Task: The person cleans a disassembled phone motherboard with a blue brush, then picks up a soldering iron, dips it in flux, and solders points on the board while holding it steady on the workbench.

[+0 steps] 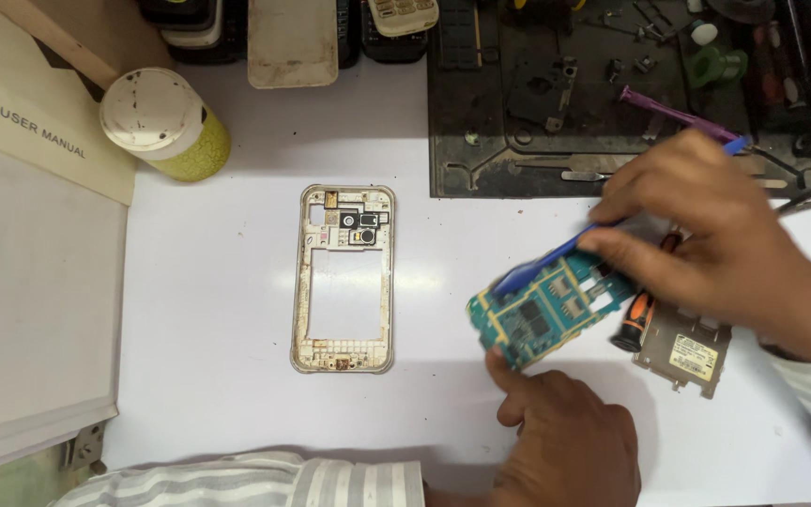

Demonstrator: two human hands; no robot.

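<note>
The left hand [565, 441] pinched the lower edge of the blue-green phone circuit board [546, 314], which hung tilted just above the white worktop [208, 310]. The right hand [706, 235] was closed around a thin blue plastic pry tool [556, 258], its flat tip lying against the board's upper face. With so slight a pinch, a hard push from the tool could probably have twisted the board loose or scraped its small components. The worn white plastic phone frame [344, 279] lay well apart to the left.
</note>
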